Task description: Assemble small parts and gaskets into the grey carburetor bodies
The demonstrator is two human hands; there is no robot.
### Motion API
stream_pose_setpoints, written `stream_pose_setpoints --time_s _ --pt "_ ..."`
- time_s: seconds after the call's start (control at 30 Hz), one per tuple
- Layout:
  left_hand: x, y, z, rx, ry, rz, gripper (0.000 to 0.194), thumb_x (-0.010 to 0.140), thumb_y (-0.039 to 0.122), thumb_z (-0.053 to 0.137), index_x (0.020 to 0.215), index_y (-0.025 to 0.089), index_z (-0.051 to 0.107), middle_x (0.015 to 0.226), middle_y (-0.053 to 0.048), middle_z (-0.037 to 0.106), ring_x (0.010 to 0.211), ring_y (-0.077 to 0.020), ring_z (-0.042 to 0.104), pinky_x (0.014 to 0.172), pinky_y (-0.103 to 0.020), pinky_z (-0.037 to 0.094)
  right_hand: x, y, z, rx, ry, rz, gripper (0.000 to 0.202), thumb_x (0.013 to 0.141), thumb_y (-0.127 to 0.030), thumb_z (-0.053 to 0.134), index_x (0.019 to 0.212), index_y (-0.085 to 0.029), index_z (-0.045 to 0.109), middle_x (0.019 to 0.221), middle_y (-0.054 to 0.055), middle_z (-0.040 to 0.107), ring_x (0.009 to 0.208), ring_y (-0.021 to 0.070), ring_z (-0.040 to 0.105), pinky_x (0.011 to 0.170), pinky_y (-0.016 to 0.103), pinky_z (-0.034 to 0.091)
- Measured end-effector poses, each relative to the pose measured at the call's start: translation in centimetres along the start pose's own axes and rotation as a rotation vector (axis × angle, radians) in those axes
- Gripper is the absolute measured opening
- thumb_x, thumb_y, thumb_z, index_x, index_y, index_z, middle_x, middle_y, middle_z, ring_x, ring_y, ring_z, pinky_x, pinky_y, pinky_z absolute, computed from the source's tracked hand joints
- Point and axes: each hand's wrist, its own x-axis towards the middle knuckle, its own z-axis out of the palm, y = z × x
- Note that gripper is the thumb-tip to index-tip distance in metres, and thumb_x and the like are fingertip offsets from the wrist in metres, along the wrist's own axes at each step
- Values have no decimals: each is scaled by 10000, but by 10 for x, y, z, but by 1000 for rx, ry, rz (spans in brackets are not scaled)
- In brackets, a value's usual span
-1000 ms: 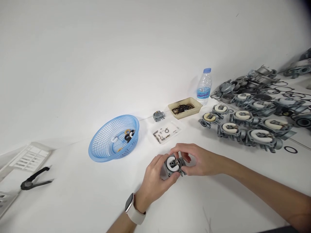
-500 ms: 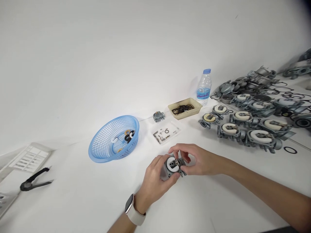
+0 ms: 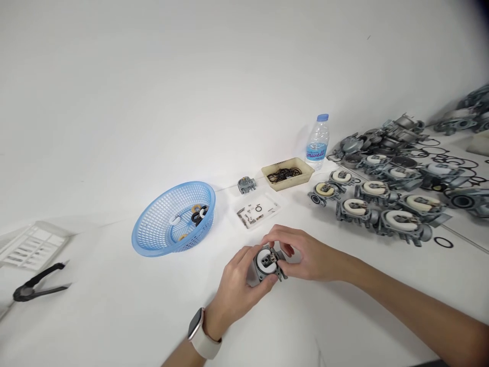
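Observation:
Low over the white table, my left hand is closed around the left side of a grey metal carburetor, its thumb on the near edge. A white C-shaped float faces up on the carburetor. From the right, my right hand grips the carburetor's other side. Its thumb and bent fingers touch near the brassy metal hinge of the float. The fingertips partly cover that spot, so any small part between them is hidden.
A blue basket with rings stands left; black pliers lie beyond it. Behind my hands are a clear tray of small parts, another carburetor, a box of O-rings and a bottle. Several carburetors fill the right.
The whole view has shifted slightly, so most things sit a little further left. Both hands keep their hold on the carburetor, with the right fingers barely moved at the hinge.

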Motion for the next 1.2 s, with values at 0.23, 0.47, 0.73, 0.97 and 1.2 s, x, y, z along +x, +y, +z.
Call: stream_pose_setpoints --time_s 0.23,0.47,0.73,0.97,1.2 --pt "-1 0 1 0 3 7 534 883 262 728 1382 290 540 1129 -45 666 994 -235 650 841 -363 537 -1 0 -3 51 -46 7 509 742 -107 664 1227 -258 639 962 5 590 708 118 476 670 255 474" --pt "-1 2 0 13 13 8 517 876 264 729 1365 275 559 1110 -50 674 983 -238 658 841 -363 549 -1 3 1 35 -24 -15 515 739 -76 640 1221 -258 642 994 21 596 717 125 484 668 253 481" --pt "-1 2 -1 6 -5 2 525 878 255 735 1366 295 546 1129 -33 668 995 -234 656 849 -362 540 0 -1 1 -11 12 -16 469 772 -60 588 1199 -248 635 1055 27 598 710 121 488 684 266 476" --pt "0 3 -2 -1 -24 -27 503 878 246 733 1348 281 557 1114 -30 657 985 -224 642 845 -355 524 1 -4 -1 -2 -19 -10 440 770 -69 596 1170 -239 658 991 22 615 728 130 509 673 257 478" --pt "0 3 -1 -5 -26 -33 458 864 241 742 1292 257 583 1144 -39 656 1008 -230 650 859 -358 528 -1 -1 -2 42 -69 -8 461 748 -88 655 1183 -242 657 983 18 593 727 126 501 676 256 479"
